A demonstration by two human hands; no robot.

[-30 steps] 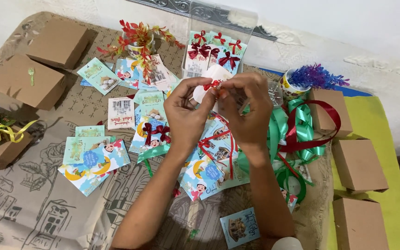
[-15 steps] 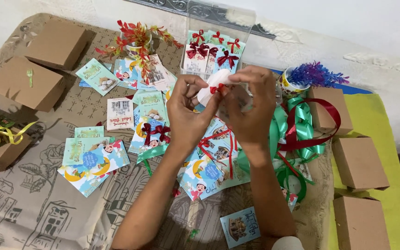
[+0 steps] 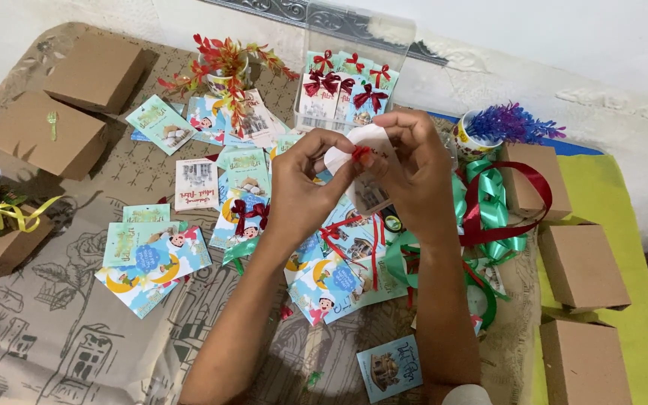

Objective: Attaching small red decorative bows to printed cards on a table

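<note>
both hands meet over the middle of the bench [image 3: 54, 337], which is covered by a brown printed cloth. the left hand [image 3: 305, 191] pinches the left edge of a small white card [image 3: 369, 142] between thumb and fingertips, its grip closed on the card. the right hand [image 3: 414, 169] has its grip closed too, fingertips pressed on a tiny red bow [image 3: 360, 154] that sits on the card's face. the card is lifted off the bench, tilted toward the camera.

at 12 o'clock from the hands stands a clear plastic box [image 3: 354, 45] with more bowed cards inside. at 3 o'clock lie loops of green ribbon [image 3: 489, 202] and red ribbon [image 3: 523, 187], touching each other. at 9 o'clock a scatter of printed cards [image 3: 151, 255] lies flat. brown cardboard boxes [image 3: 583, 266] sit at 4 o'clock, others at 10 o'clock.
</note>
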